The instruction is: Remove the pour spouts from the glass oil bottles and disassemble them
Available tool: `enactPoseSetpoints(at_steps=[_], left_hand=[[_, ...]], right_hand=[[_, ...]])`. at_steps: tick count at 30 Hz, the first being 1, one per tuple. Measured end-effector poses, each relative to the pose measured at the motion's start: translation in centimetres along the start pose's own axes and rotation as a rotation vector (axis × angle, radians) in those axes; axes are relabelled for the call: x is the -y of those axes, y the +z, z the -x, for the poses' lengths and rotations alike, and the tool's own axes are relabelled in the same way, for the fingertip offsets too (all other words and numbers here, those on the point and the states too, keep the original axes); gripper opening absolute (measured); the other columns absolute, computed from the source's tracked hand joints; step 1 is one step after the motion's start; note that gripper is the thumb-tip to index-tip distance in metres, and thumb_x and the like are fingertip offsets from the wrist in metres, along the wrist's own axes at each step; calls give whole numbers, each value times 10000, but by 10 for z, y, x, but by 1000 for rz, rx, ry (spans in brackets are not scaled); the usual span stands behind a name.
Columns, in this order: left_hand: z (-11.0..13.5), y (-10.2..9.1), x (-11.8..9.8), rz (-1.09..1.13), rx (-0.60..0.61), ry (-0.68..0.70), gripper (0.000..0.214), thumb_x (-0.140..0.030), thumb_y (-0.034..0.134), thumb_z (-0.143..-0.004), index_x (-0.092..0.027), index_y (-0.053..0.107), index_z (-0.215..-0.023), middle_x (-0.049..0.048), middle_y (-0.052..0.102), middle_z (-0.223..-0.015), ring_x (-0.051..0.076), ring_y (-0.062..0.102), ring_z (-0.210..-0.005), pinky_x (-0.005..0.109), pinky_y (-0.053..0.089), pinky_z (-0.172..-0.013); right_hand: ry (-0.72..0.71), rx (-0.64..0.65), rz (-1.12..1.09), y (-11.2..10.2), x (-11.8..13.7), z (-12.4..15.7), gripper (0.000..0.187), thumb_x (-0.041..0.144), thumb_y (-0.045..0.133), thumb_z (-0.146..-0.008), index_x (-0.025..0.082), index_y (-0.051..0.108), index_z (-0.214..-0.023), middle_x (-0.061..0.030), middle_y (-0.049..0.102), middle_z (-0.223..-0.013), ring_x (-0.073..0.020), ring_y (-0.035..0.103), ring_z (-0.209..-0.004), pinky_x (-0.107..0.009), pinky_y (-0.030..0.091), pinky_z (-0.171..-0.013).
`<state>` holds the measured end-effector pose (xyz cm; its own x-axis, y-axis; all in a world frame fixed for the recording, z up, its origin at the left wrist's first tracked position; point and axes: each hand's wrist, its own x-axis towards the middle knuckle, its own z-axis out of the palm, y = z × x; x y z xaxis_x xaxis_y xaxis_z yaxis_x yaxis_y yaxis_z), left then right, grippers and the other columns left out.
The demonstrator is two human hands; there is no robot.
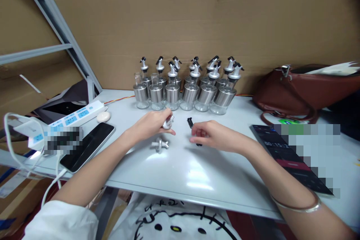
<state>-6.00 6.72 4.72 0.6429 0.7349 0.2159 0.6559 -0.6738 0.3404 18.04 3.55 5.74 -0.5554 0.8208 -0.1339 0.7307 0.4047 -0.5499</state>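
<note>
My left hand point(156, 122) is closed round a silver pourer spout point(168, 123) above the table. A second silver spout point(160, 144) lies on its side on the table just below that hand. My right hand point(206, 134) hovers low over the table with curled fingers and thumb apart; nothing shows between them. Just past its fingertips lies a small black lever piece point(190, 122). Another black piece point(199, 144) is mostly hidden beneath the hand. In the front row behind, two steel-banded glass bottles point(140, 95) have bare necks; other bottles point(223, 99) carry spouts with black levers.
At left are a power strip point(71, 120), a phone point(88, 146) with a white cable, and a round white case point(103, 116). A tablet with a timer point(277, 143) lies at right, before a brown bag point(272, 90). Cardboard point(168, 18) stands behind.
</note>
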Motion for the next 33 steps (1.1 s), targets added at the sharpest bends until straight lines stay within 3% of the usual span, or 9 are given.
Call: enactPoseSetpoints(at_steps=[3,6,9,13,18,24,27,30,33], left_hand=[[1,-2,-6,139,50,12,375,-446,706,-745,-189,489,-911,-18,557,-750,135,514,-652,243,364,-595],[2,-3,-15,340,182,26,315,-448,670,-778,-184,513,-846,-40,542,-701,111,487,-617,221,357,-574],[3,-1,-25,406,245,43,338,-470,691,-746,-178,527,-793,-65,480,-620,99,440,-563,212,310,-529],[3,2,-29,406,256,45,388,-472,747,-678,-170,504,-696,-89,386,-528,83,361,-499,209,247,-483],[3,2,-25,405,106,11,307,-454,617,-818,-176,552,-931,-66,506,-611,99,447,-543,209,333,-524],[4,3,-26,200,-35,66,418,-510,387,-933,-159,494,-1133,56,642,-879,168,584,-725,284,444,-658],[3,5,-27,33,-115,151,568,-601,214,-931,-140,508,-1082,100,655,-925,201,606,-791,331,452,-725],[3,6,-25,-89,-181,212,653,-634,97,-909,-140,523,-942,79,647,-809,176,567,-651,326,440,-685],[4,6,-24,-129,-238,275,658,-616,35,-911,-163,493,-777,32,594,-664,140,483,-535,289,410,-619]], right_hand=[[-102,-224,18,6,2,-3,246,389,511,-904,166,593,-969,-37,639,-785,-150,557,-659,-267,421,-620],[-284,-382,96,12,5,-6,335,399,515,-914,167,539,-1154,-74,641,-927,-175,594,-761,-298,447,-709],[-420,-419,218,17,10,-5,316,409,455,-945,161,563,-1109,-93,647,-947,-189,603,-776,-318,438,-721],[-476,-424,318,18,14,-4,309,416,405,-964,170,591,-976,-69,649,-842,-172,590,-723,-288,397,-675],[-412,-478,374,17,9,-5,369,439,338,-980,163,556,-867,-61,635,-729,-178,568,-648,-291,356,-644],[-206,-444,311,12,11,-4,306,390,341,-971,171,509,-838,-57,611,-700,-173,518,-586,-281,326,-599],[-171,-424,207,10,15,-2,290,394,351,-957,181,493,-821,-34,576,-674,-160,493,-578,-268,316,-581],[-170,-394,43,11,20,1,293,418,360,-949,187,485,-821,-11,544,-662,-142,462,-573,-259,319,-575],[-183,-265,-229,15,26,4,336,453,354,-949,188,496,-798,-6,556,-684,-133,485,-613,-259,359,-610]])
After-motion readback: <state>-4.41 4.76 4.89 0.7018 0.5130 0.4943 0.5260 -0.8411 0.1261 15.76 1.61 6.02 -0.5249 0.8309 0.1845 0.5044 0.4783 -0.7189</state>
